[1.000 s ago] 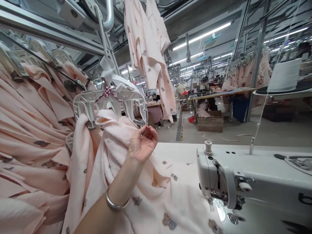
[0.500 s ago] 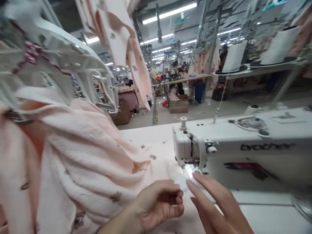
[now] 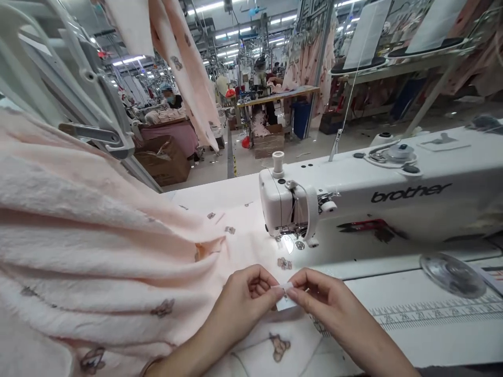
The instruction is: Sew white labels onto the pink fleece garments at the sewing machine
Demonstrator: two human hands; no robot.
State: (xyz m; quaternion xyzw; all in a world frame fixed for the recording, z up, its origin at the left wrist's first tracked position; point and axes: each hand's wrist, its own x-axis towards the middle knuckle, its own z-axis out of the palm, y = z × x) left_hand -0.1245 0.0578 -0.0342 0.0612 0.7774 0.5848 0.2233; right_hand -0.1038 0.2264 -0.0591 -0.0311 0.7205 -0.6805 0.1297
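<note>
My left hand (image 3: 245, 301) and my right hand (image 3: 328, 301) meet low in the middle, both pinching a small white label (image 3: 283, 297) between thumb and fingers. They hover over pale pink fabric printed with small bears (image 3: 129, 262), which drapes from the left across the white table. Just behind them stands a white Brother sewing machine (image 3: 353, 196), its lit needle area (image 3: 291, 238) a short way beyond the label.
A white plastic hanger clip (image 3: 98, 136) holds the fabric at upper left. More pink garments (image 3: 184, 57) hang overhead. A ruler strip (image 3: 432, 309) runs along the table at right, near a clear disc (image 3: 451, 267). Other workstations and cardboard boxes (image 3: 165, 159) fill the background.
My view swung down from the hanger to the machine. My left hand left the hanging fabric and came down; my right hand came in, and both now pinch the label.
</note>
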